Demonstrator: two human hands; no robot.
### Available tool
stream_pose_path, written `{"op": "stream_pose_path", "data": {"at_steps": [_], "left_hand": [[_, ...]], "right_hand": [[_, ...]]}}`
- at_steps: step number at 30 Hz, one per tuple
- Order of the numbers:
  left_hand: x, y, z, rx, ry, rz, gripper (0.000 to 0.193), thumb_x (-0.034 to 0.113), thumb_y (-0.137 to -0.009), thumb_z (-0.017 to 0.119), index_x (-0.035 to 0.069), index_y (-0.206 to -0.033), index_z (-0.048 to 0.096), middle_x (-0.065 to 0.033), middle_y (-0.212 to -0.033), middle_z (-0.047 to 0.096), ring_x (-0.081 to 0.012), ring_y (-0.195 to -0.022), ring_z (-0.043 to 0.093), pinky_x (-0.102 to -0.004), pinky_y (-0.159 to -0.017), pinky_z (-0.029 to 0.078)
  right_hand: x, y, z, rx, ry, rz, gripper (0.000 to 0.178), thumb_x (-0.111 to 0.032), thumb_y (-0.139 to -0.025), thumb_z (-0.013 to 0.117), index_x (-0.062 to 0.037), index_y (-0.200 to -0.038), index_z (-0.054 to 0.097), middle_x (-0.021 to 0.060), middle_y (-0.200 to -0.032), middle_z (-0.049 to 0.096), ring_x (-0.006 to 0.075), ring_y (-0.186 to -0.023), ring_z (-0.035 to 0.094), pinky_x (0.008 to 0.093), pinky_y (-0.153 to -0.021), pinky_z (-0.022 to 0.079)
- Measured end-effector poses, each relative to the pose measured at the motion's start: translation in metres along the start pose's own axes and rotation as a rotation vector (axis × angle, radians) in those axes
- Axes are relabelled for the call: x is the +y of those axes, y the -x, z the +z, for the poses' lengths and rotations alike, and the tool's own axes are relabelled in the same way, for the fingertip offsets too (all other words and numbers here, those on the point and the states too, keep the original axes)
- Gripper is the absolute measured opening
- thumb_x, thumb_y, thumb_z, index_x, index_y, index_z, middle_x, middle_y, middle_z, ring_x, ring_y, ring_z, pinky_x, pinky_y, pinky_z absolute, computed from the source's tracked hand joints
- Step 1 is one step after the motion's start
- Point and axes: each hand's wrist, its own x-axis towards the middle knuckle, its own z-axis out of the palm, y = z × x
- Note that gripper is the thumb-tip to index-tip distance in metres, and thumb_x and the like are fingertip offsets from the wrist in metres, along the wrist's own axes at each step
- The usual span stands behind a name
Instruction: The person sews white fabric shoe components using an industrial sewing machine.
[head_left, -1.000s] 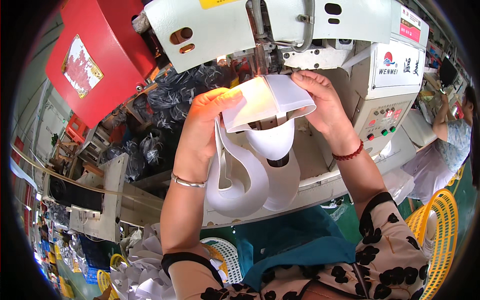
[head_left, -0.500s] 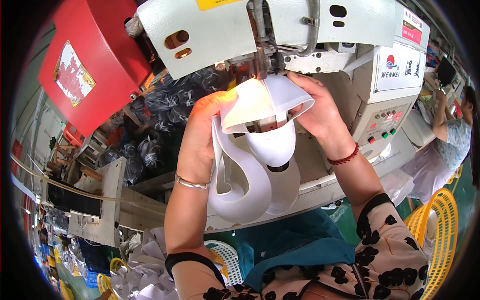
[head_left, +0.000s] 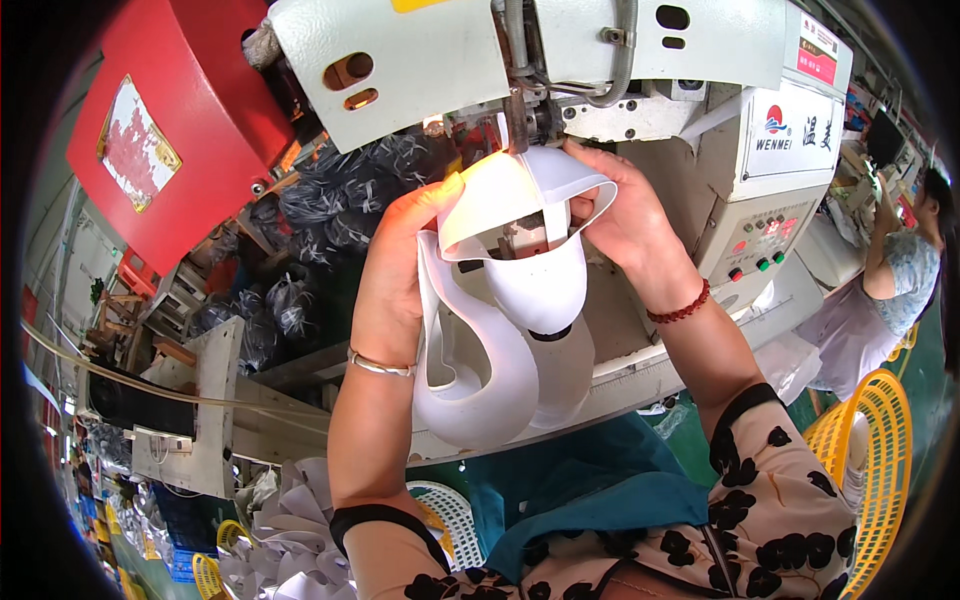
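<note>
A white, soft-looking moulded piece (head_left: 490, 200) with curved, cup-like parts is stretched under the metal working head (head_left: 517, 125) of a grey machine. My left hand (head_left: 405, 235) pinches its left edge, thumb on top near the lit part. My right hand (head_left: 625, 205) grips the right edge, its fingers partly hidden behind the piece. A metal part (head_left: 525, 240) shows through the gap in the middle. Below hangs a looped white curved piece (head_left: 480, 400), and another white piece (head_left: 568, 375) lies behind it; I cannot tell whether they are joined to the held one.
A grey control box (head_left: 760, 220) with buttons stands to the right, a red machine housing (head_left: 190, 110) at the left. Dark plastic bundles (head_left: 340, 195) lie behind my left hand. White pieces (head_left: 295, 530) are heaped lower left; a yellow basket (head_left: 880, 450) stands right. Another person (head_left: 890, 280) works far right.
The view has shifted slightly. Both hands keep their grip on the white piece near the working head, and the warm glow on my left hand and the piece is weaker.
</note>
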Motion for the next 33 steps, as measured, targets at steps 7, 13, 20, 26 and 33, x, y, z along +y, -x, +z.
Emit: {"op": "stream_pose_path", "data": {"at_steps": [7, 13, 20, 26, 33], "left_hand": [[-0.002, 0.001, -0.001, -0.025, -0.021, 0.027, 0.020, 0.019, -0.088, 0.055, 0.005, -0.075, 0.059, 0.0012, -0.056, 0.053, -0.0042, -0.045, 0.043, -0.0167, -0.042, 0.034], [-0.003, 0.001, -0.004, -0.017, -0.038, 0.044, 0.020, 0.020, -0.088, 0.056, 0.006, -0.075, 0.058, 0.0012, -0.056, 0.051, -0.0049, -0.045, 0.042, -0.0177, -0.040, 0.031], [-0.009, -0.003, -0.010, -0.001, -0.016, 0.026, 0.021, 0.025, -0.089, 0.055, 0.007, -0.077, 0.057, -0.0018, -0.056, 0.051, -0.0069, -0.041, 0.040, -0.0187, -0.038, 0.030], [-0.015, -0.012, -0.021, -0.035, 0.063, -0.001, 0.020, 0.025, -0.090, 0.054, 0.008, -0.081, 0.056, -0.0056, -0.057, 0.052, -0.0094, -0.039, 0.039, -0.0198, -0.038, 0.031], [-0.023, -0.005, -0.028, 0.027, 0.069, -0.075, 0.020, 0.022, -0.088, 0.051, 0.004, -0.094, 0.057, -0.0075, -0.065, 0.055, -0.0099, -0.040, 0.039, -0.0224, -0.041, 0.031]], "right_hand": [[-0.004, 0.005, 0.005, -0.043, 0.006, 0.028, 0.023, -0.020, -0.089, 0.053, 0.0003, -0.101, 0.058, 0.0061, -0.089, 0.065, 0.0128, -0.079, 0.061, 0.0274, -0.074, 0.048], [-0.003, 0.009, 0.015, 0.009, 0.026, 0.028, 0.025, -0.020, -0.092, 0.048, -0.0010, -0.105, 0.058, 0.0056, -0.086, 0.065, 0.0121, -0.076, 0.060, 0.0253, -0.070, 0.048], [0.012, -0.006, -0.018, 0.037, 0.003, 0.014, 0.020, -0.020, -0.089, 0.055, -0.0010, -0.090, 0.061, -0.0001, -0.063, 0.053, 0.0104, -0.056, 0.049, 0.0227, -0.056, 0.042], [0.021, -0.003, -0.021, 0.121, 0.055, 0.030, 0.019, -0.018, -0.088, 0.054, -0.0008, -0.082, 0.061, 0.0012, -0.063, 0.054, 0.0101, -0.056, 0.050, 0.0230, -0.053, 0.042], [0.036, 0.000, -0.022, 0.158, 0.105, 0.093, 0.021, -0.016, -0.090, 0.050, 0.0006, -0.084, 0.060, 0.0069, -0.072, 0.060, 0.0128, -0.060, 0.057, 0.0265, -0.059, 0.049]]}}
